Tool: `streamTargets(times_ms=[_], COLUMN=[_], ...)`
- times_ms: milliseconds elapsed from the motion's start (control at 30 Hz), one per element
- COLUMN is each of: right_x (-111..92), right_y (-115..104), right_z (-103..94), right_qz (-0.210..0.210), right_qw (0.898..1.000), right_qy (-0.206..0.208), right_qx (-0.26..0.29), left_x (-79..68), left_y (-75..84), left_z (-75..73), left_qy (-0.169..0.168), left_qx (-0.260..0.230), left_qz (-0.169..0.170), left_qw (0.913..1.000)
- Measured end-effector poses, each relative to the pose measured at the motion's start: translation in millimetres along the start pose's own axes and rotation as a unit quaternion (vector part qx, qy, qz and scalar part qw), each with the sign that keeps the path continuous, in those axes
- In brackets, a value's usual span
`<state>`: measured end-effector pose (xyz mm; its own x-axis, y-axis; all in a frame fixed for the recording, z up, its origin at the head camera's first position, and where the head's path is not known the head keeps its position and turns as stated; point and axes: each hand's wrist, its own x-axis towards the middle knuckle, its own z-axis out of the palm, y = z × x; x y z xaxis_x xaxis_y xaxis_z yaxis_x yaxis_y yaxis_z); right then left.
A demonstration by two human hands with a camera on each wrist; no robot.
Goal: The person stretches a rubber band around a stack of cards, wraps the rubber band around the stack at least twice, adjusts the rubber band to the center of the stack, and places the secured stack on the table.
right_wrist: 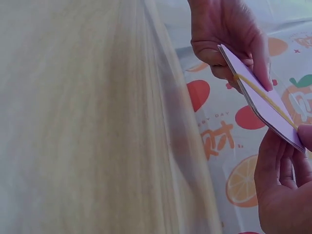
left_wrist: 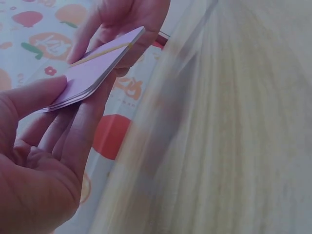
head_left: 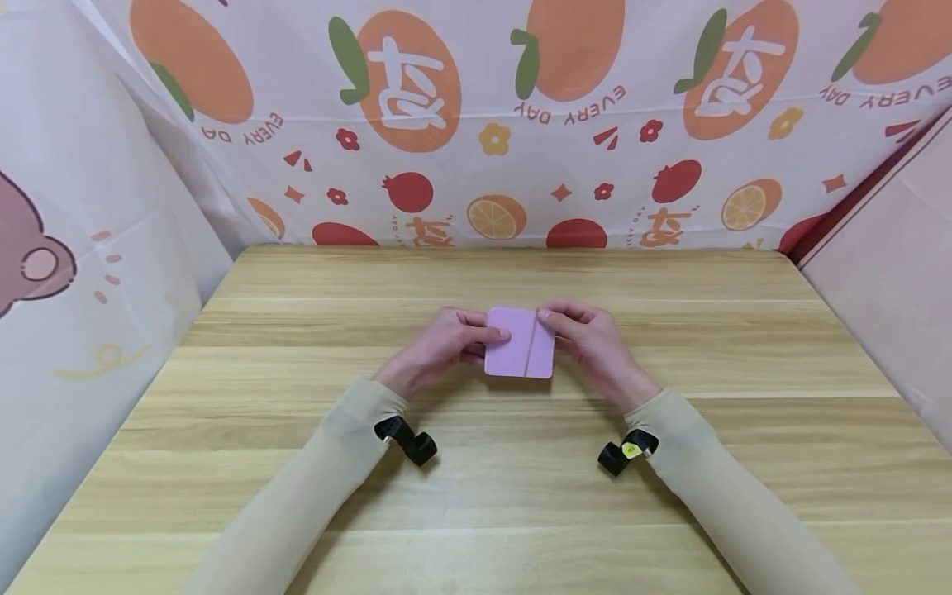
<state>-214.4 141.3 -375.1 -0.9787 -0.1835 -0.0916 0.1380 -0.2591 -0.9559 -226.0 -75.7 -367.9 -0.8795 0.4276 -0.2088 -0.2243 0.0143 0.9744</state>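
Note:
Held above the wooden table is a thin stack of lilac square cards (head_left: 509, 347) with rounded corners. A yellowish rubber band (head_left: 530, 347) runs round it, nearer its right side. My left hand (head_left: 446, 343) pinches the stack's left edge, thumb on top and fingers beneath. My right hand (head_left: 595, 343) pinches the upper right edge, its thumb beside the band. In the left wrist view, the layers of the stack (left_wrist: 92, 80) show along its tilted edge. The right wrist view shows the band (right_wrist: 263, 97) crossing the upper face and bending over one edge.
The wood-grain table (head_left: 476, 496) spreads beneath both arms. Behind it hangs a white cloth (head_left: 476, 165) printed with fruit, and a pale cloth (head_left: 97, 289) covers the left side. Each wrist carries a small black camera (head_left: 407, 440).

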Motion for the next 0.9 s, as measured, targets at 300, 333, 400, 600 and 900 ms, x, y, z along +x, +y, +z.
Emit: streamTargets(times_ms=[300,333,400,600,900], right_x=[0,0,0,2,3], right_y=[1,1,1,4,8], right_z=[1.6,1.4,1.1,0.2,3.8], right_qz=[-0.001,0.0,0.002,0.002,-0.002], right_qw=[1.0,1.0,1.0,0.999,0.995], right_qy=[0.024,0.025,0.027,0.029,0.028], right_qx=[-0.008,-0.011,-0.014,-0.023,-0.093], left_x=[-0.2,-0.3,0.1,0.5,-1.3], left_y=[-3.1,-3.0,-3.3,-3.5,-3.2], left_z=[4.7,4.8,5.1,5.3,11.4], left_qy=[0.006,0.006,0.008,0.004,-0.019], left_qx=[0.015,0.018,0.019,0.02,0.04], left_qz=[0.005,0.007,0.006,-0.002,-0.01], left_qw=[0.9998,0.9998,0.9998,0.9998,0.999])
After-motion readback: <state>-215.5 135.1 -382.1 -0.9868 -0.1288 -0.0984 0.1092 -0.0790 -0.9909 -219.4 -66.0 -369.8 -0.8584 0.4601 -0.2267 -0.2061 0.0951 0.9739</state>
